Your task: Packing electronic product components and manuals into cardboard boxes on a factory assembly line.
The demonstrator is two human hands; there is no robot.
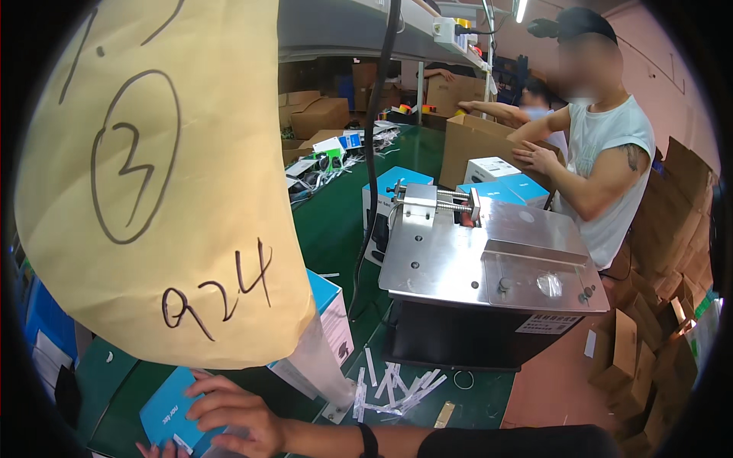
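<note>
1. Blue card surfaces mark the principal object, a blue box lying on the near left part of the green bench, a small white label on its upper face.

2. Right hand: it reaches in from the right, above a black wristband, and overlaps the right side of the blue box. The box therefore lies to the left of this grip, under and beyond its fingers.

3. State of the right grip: half open, fingers bent and spread, thumb apart on the near side. Whether it clasps the box or merely rests there cannot be told.

4. Left hand: only fingertips show, at the box's near left corner; their opening, contact and hold cannot be told. Of the two, the right hand covers more of the box.

5. Orientation: the exposed far left edge slants from near left to far right. The long axis remains uncertain, the right hand and picture border hiding the remainder.

6. Surroundings: to the right lie loose white strips; beyond them stands a metal-topped machine. A hanging yellow sheet fills the upper left.
</note>
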